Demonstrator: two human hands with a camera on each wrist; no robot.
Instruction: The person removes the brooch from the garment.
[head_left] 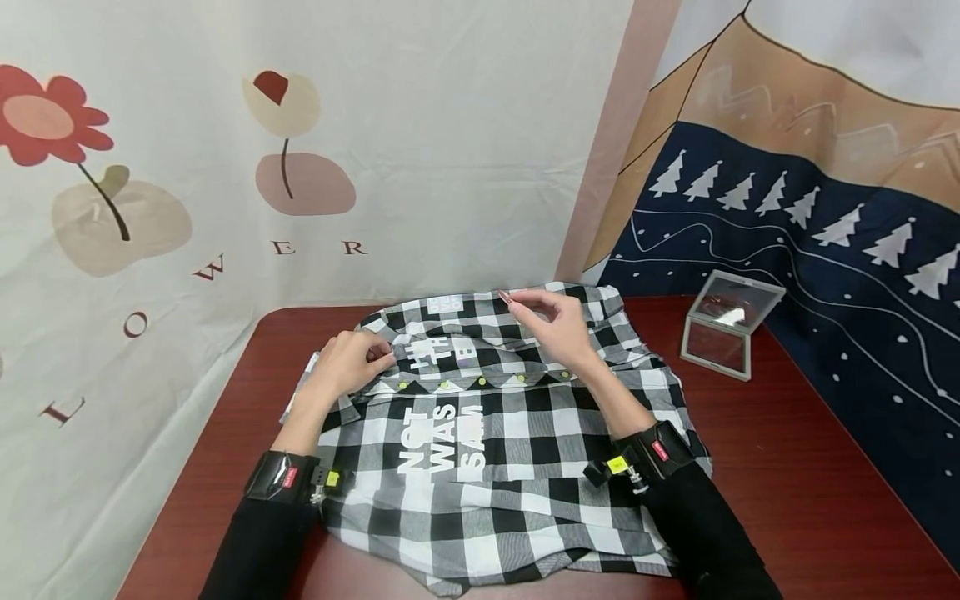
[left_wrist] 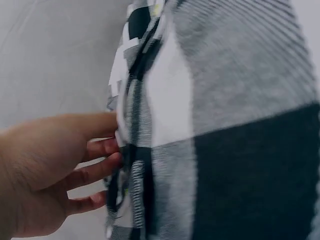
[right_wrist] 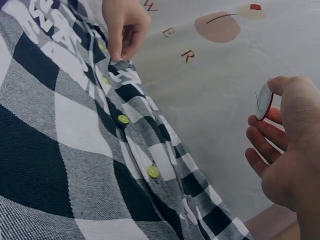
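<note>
A black-and-white checked shirt (head_left: 525, 425) with white lettering and yellow-green buttons (right_wrist: 152, 171) lies spread on the table, turned sideways. My left hand (head_left: 348, 362) pinches the cloth by the lettering near the shirt's left end. In the left wrist view, the fingers of that left hand (left_wrist: 55, 165) are bent at the fabric's edge. Above the shirt's far part, my right hand (head_left: 558, 325) holds a small round pin badge (right_wrist: 264, 101) between thumb and fingers. The badge has a red rim, and a thin pin stands out from its pale back.
An open hinged square case (head_left: 716, 350) with see-through panels stands on the red-brown table (head_left: 795, 467) to the right. Behind the table hang a pale flower-print cloth (head_left: 450, 150) and a dark cloth with white trees (head_left: 750, 225).
</note>
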